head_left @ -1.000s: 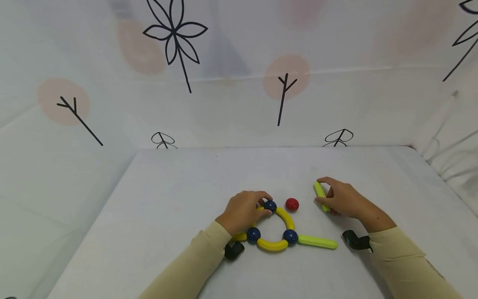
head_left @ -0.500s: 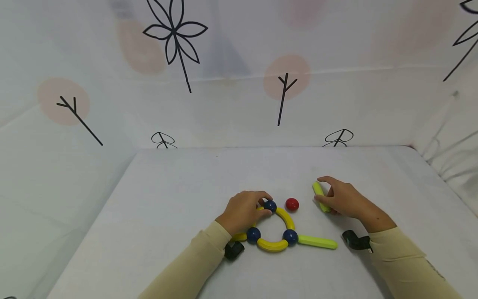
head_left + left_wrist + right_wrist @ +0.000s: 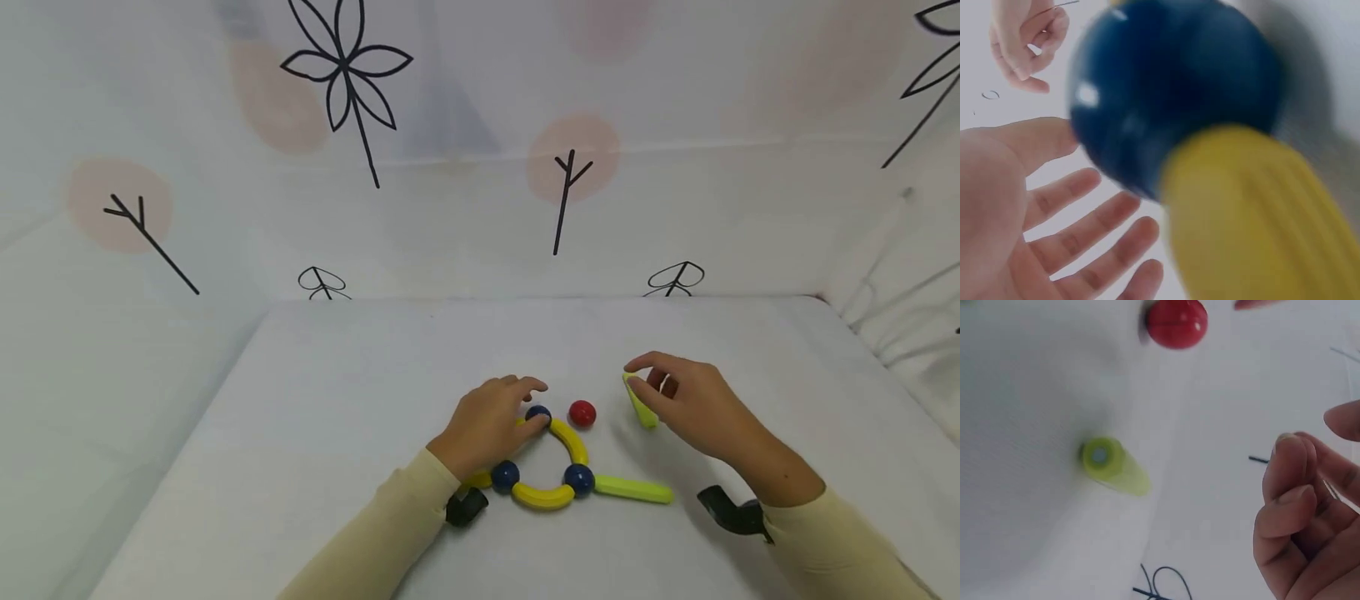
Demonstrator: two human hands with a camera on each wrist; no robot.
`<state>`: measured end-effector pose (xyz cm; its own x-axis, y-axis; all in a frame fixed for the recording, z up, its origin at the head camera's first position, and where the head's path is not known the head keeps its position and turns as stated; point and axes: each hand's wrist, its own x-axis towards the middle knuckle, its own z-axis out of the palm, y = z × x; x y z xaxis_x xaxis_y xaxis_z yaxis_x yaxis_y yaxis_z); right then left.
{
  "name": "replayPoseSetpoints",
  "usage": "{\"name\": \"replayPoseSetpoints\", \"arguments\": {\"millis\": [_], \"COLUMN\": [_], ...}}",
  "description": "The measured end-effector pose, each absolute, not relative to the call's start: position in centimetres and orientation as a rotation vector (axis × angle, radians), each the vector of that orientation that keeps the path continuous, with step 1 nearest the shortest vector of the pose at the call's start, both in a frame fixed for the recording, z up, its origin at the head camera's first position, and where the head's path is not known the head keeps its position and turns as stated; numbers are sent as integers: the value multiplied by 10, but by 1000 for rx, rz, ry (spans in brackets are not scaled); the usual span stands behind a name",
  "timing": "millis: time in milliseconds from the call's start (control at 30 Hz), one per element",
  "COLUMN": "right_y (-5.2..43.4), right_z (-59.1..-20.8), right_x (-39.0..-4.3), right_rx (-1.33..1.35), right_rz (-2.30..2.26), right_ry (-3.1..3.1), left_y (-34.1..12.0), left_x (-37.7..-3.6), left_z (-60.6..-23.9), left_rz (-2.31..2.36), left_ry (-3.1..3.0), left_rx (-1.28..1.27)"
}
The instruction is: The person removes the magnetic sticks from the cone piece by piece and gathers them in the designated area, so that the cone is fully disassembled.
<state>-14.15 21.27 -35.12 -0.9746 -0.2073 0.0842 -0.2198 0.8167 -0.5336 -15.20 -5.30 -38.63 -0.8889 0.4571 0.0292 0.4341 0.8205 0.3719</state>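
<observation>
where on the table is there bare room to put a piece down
Bare: the table left of the left hand, and the far strip by the backdrop. Crowded: the middle, with the ring of blue balls, red ball and right hand.

A red ball [image 3: 582, 412] sits alone on the white table [image 3: 337, 375], touching nothing. Nearer the front edge a straight green rod [image 3: 633, 489] lies flat, running left to right, well apart from the red ball. Behind the table hangs a pale printed backdrop [image 3: 450, 225] with a large black leaf sprig [image 3: 345, 67] at upper left, bare twigs over faded pink discs [image 3: 572, 158], and two small tree outlines [image 3: 322, 283] just at the table's far edge. At the right the cloth falls in loose folds [image 3: 900, 300].
</observation>
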Motion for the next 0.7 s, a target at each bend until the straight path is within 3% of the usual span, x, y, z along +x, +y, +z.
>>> {"name": "replayPoseSetpoints", "arguments": {"millis": [267, 700], "right_y": [200, 205], "right_z": [-361, -382], "right_x": [-127, -117], "right_rx": [551, 760], "right_rz": [955, 1226], "right_ry": [-3076, -3203], "left_y": [-48, -36], "left_x": [-141, -126], "left_z": [-370, -374], "left_rz": [660, 548], "left_ry": [2916, 2747], "left_rx": [887, 998]}}
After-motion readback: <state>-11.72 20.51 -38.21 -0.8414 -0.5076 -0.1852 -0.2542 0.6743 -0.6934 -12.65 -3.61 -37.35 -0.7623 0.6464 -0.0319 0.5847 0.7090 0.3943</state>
